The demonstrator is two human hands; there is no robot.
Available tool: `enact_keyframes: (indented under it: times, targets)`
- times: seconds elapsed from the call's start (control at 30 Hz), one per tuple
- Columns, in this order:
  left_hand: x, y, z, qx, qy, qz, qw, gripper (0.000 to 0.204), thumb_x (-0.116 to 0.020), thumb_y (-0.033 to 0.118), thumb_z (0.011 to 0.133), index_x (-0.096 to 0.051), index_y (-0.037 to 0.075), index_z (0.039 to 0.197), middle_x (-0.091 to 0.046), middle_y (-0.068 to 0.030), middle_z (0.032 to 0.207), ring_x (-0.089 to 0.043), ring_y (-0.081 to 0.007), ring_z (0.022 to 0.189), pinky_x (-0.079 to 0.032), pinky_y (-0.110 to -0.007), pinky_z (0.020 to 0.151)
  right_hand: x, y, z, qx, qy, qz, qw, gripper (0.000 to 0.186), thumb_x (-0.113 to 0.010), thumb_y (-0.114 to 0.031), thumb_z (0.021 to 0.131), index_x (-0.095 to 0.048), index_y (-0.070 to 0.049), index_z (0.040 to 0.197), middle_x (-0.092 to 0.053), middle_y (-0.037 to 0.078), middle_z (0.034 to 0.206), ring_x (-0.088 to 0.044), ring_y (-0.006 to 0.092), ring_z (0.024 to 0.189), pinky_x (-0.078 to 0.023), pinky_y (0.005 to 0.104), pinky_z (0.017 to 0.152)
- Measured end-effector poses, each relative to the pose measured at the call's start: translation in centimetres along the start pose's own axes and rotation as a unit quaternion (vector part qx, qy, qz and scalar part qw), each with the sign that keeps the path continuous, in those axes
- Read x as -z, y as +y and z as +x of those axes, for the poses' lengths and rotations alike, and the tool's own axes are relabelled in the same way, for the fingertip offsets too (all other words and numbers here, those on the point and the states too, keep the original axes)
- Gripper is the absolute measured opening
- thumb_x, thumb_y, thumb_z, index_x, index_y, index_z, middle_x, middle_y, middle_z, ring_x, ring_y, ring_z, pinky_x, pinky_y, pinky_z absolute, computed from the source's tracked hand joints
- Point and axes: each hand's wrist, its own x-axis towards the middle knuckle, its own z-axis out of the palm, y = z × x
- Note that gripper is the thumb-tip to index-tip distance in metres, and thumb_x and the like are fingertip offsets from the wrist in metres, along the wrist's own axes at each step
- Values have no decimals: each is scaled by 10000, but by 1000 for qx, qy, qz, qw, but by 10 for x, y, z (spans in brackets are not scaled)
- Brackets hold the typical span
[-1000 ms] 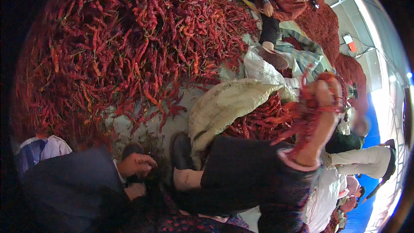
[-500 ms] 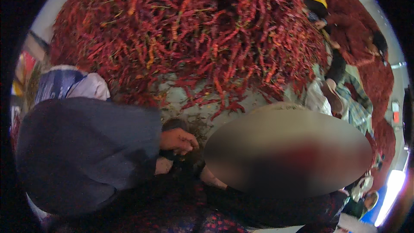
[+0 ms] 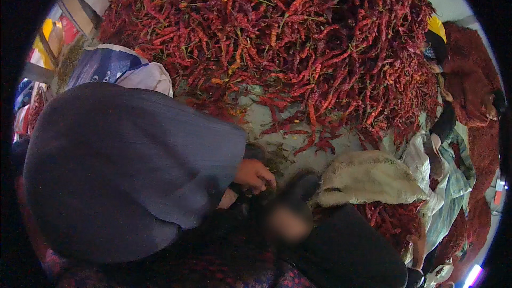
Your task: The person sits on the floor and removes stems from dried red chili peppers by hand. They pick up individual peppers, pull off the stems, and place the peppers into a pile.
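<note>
My left hand [image 3: 255,175] reaches out past the large dark grey cloth [image 3: 128,160], which hides its arm. Its fingers are curled in and pressed together; whatever lies in them is too dark to make out. Just beyond its fingertips is a patch of dark stem-like scraps [image 3: 277,157] on the floor. My right hand [image 3: 290,223], at the end of a black sleeve, is blurred, so its fingers and anything in them do not show. A dark rounded thing [image 3: 303,184] lies between the two hands and the pale sack [image 3: 368,178].
A big heap of dried red chillies [image 3: 282,42] fills the far side, with loose ones [image 3: 320,141] at its foot. Red chillies [image 3: 392,221] also lie below the pale sack. A blue-and-white bag [image 3: 104,66] stands at left; a person in a yellow head covering [image 3: 436,26] is at far right.
The whole view has shifted, so the heap and sacks appear farther right. The pale sack, blurred over before, now shows. My left hand stays curled in front of the grey cloth.
</note>
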Motion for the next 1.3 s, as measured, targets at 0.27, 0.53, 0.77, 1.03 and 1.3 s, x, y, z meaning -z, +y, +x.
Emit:
enact_keyframes:
  times: [0.27, 0.53, 0.77, 1.03, 1.3]
  targets:
    - [-3, -17, 15, -87, -16, 136, 987, 356, -545, 80, 767, -501, 90, 1120, -569, -88, 1026, -539, -186, 919, -425, -337, 774, 5, -108, 36, -7, 57, -65, 996, 288, -575, -139, 693, -561, -4, 946, -563, 62, 891, -526, 140, 796, -417, 243, 713]
    - [0, -24, 17, -125, 7, 127, 984, 350, -542, 51, 763, -496, 58, 1110, -565, -109, 1031, -538, -216, 937, -418, -350, 792, -190, -253, 140, 343, -217, -205, 891, 178, -584, -59, 699, -580, 12, 862, -572, 122, 790, -560, 211, 775, -435, 291, 670]
    - [-5, -51, 35, -232, 68, 144, 960, 330, -532, 98, 743, -508, 48, 1069, -583, -116, 936, -569, -223, 789, -453, -336, 694, -378, -275, 199, 342, -173, -154, 911, 222, -603, -189, 698, -588, -14, 834, -594, 149, 779, -580, 283, 691, -450, 358, 626]
    - [-10, -47, 29, -240, 109, 151, 953, 303, -506, 99, 731, -537, 102, 1032, -598, -126, 776, -583, -197, 580, -489, -324, 543, -424, -257, 187, 275, -73, -260, 923, 353, -607, -154, 667, -485, -5, 962, -551, 201, 885, -547, 363, 808, -441, 438, 671]
    - [-7, -49, 35, -170, 87, 132, 973, 303, -512, 99, 749, -535, 104, 1051, -596, -114, 785, -560, -198, 551, -476, -326, 528, -393, -259, 196, 300, -75, -107, 945, 283, -607, -177, 627, -558, -95, 894, -579, 165, 865, -570, 324, 787, -455, 415, 686]
